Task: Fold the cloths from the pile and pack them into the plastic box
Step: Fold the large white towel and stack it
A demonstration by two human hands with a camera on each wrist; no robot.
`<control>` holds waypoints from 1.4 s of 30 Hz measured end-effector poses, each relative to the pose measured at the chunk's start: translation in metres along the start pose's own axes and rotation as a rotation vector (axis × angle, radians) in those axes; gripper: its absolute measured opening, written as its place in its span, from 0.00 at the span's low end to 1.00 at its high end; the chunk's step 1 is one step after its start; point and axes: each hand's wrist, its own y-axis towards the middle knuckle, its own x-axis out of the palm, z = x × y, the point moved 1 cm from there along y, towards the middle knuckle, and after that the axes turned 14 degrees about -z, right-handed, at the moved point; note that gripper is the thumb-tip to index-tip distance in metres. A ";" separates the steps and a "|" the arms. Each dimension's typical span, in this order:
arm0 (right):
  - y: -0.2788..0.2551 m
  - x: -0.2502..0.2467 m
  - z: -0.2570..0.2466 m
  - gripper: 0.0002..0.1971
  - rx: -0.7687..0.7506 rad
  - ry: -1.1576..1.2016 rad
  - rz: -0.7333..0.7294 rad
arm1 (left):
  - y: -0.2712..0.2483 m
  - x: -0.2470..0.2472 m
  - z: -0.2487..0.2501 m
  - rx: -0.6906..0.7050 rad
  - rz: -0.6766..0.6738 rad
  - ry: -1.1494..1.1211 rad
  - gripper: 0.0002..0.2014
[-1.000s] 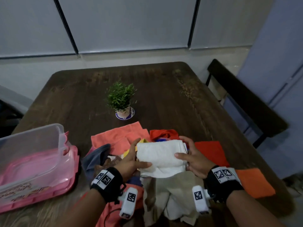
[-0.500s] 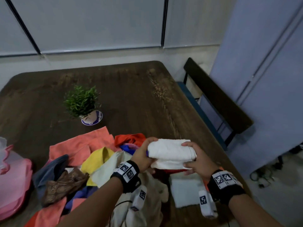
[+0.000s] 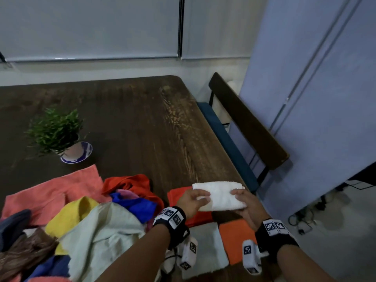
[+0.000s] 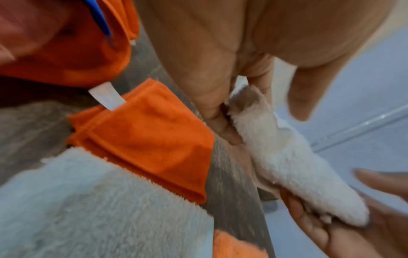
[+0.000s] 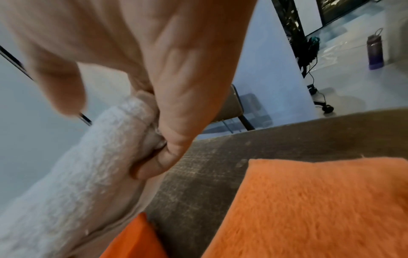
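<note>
A folded white cloth [image 3: 219, 195] hangs just above the table's right side, held at both ends. My left hand [image 3: 193, 200] grips its left end and my right hand [image 3: 244, 206] grips its right end, fingers curled under it. The left wrist view shows the white cloth [image 4: 287, 157] pinched between thumb and fingers. In the right wrist view the white cloth [image 5: 84, 171] is also gripped. Beneath it lie a folded red-orange cloth [image 3: 179, 197], a folded orange cloth [image 3: 236, 239] and a folded pale cloth [image 3: 205, 249]. The loose pile [image 3: 81, 220] lies at the left. The plastic box is out of view.
A small potted plant [image 3: 59, 135] on a saucer stands on the dark wooden table [image 3: 142, 123]. A dark chair [image 3: 250, 123] stands at the table's right edge, next to a blue-grey partition [image 3: 325, 98].
Both hands have carried the folded white cloth rightward from over the pile to above the folded cloths by the table's right edge. The view has swung right, and the plastic box has left the frame.
</note>
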 end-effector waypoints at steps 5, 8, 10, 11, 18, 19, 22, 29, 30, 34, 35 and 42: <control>0.017 -0.038 0.016 0.16 -0.023 -0.527 0.055 | 0.035 0.027 -0.007 -0.096 0.022 0.325 0.18; 0.029 -0.059 0.024 0.24 -0.023 -0.684 0.079 | 0.051 0.042 -0.019 -0.200 -0.068 0.456 0.27; 0.034 -0.065 0.027 0.27 0.010 -0.729 0.135 | 0.058 0.052 -0.031 -0.223 -0.123 0.511 0.28; 0.035 -0.069 0.028 0.29 0.045 -0.763 0.170 | 0.059 0.055 -0.036 -0.234 -0.129 0.541 0.28; 0.044 -0.093 0.034 0.25 0.113 -0.890 0.181 | 0.058 0.047 -0.037 -0.286 -0.149 0.759 0.29; 0.044 -0.093 0.033 0.24 0.109 -0.904 0.199 | 0.059 0.046 -0.036 -0.300 -0.161 0.789 0.30; 0.044 -0.088 0.031 0.20 0.110 -1.035 0.228 | 0.059 0.047 -0.034 -0.338 -0.142 0.888 0.29; 0.043 -0.077 0.034 0.38 0.375 -1.203 0.321 | 0.054 0.064 -0.027 -0.222 0.071 1.107 0.32; 0.043 -0.077 0.032 0.38 0.393 -1.171 0.321 | 0.054 0.064 -0.025 -0.218 0.066 1.104 0.33; 0.039 -0.074 0.025 0.34 0.405 -1.066 0.322 | 0.051 0.059 -0.022 -0.201 0.108 1.074 0.31; 0.038 -0.073 0.024 0.30 0.372 -1.071 0.336 | 0.050 0.058 -0.021 -0.183 0.111 1.097 0.29; 0.030 -0.071 0.024 0.11 0.222 -1.286 0.374 | 0.049 0.051 -0.018 -0.242 -0.165 1.243 0.19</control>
